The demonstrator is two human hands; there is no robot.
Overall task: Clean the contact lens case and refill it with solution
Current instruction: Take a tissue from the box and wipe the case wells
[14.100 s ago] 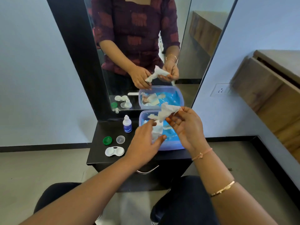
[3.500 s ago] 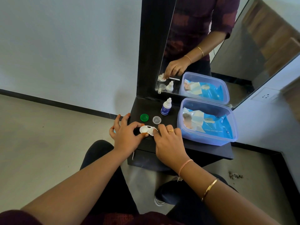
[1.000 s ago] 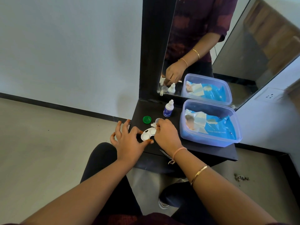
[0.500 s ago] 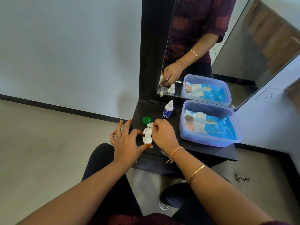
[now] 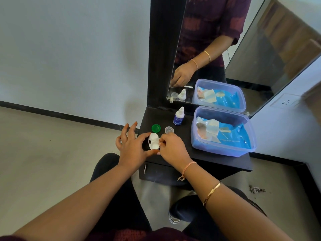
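Note:
The white two-well contact lens case (image 5: 153, 142) lies at the front left of the black table (image 5: 184, 136), its long side pointing away from me. My left hand (image 5: 132, 146) pinches it between thumb and forefinger, the other fingers spread. My right hand (image 5: 172, 148) has curled fingers at the case's right edge and pinches a small white bit of tissue (image 5: 157, 140) against it; most of the tissue is hidden. Behind the case lie a green cap (image 5: 155, 128) and a clear cap (image 5: 169, 130). The uncapped solution bottle (image 5: 178, 117) stands near the mirror.
A translucent blue tub (image 5: 224, 150) holding tissues and a blue packet fills the table's right half. A mirror (image 5: 217, 49) in a black frame rises at the table's back edge. My knees are below the table front, where a drawer handle (image 5: 145, 168) shows.
Over the last second the case turned from lying crosswise to pointing away from me. My right hand shifted along it, uncovering the clear cap.

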